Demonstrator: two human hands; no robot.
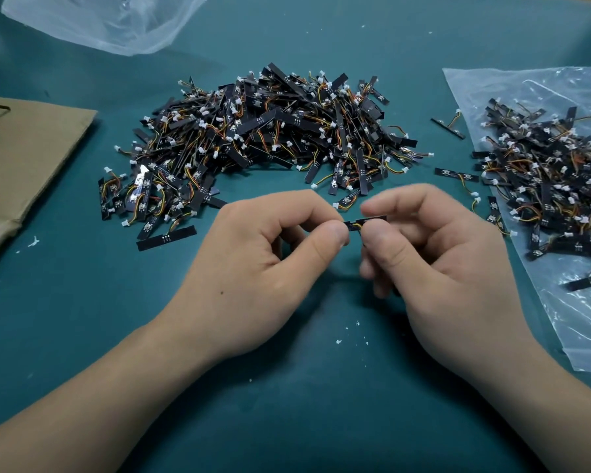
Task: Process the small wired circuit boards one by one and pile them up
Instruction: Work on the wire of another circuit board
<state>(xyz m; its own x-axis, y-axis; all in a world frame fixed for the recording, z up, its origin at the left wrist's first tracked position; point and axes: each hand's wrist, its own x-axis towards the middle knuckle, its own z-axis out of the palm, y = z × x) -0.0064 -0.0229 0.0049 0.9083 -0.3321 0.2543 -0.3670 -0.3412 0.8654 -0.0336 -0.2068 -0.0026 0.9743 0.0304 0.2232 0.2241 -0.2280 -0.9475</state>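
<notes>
I have one small board (369,220) pinched between both hands, held just above the green surface (287,370), near the middle of the scene. My left hand (253,254) grips its left end between thumb and curled forefinger. My right hand (434,254) grips the right part the same way, and the thumb hides most of the strip. Only a short black stretch and a bit of yellow wire show in the gap between the two thumbs.

Beyond my hands is the big heap of boards (270,131), a tangle of black strips, orange and yellow wires and white plugs. A second heap (543,186) lies to the right on a clear plastic bag (577,319). A few loose boards, such as this one (456,174), lie on the surface between the heaps. I cannot tell from here which heap is finished work.

I judge the step to be working the strip at its middle, bending or parting it there. To do that well, I would keep both pinches close to the gap so the force falls on the board and not on the thin wires. The strip should stay level, and the movement should be short and controlled. I would keep the wire out from under my thumbs and avoid pulling on the white plug. White crumbs (338,342) dot the near surface, so bits may come off. A piece of cardboard (31,158) lies at the left, and an empty bag (110,22) lies at the far left.
</notes>
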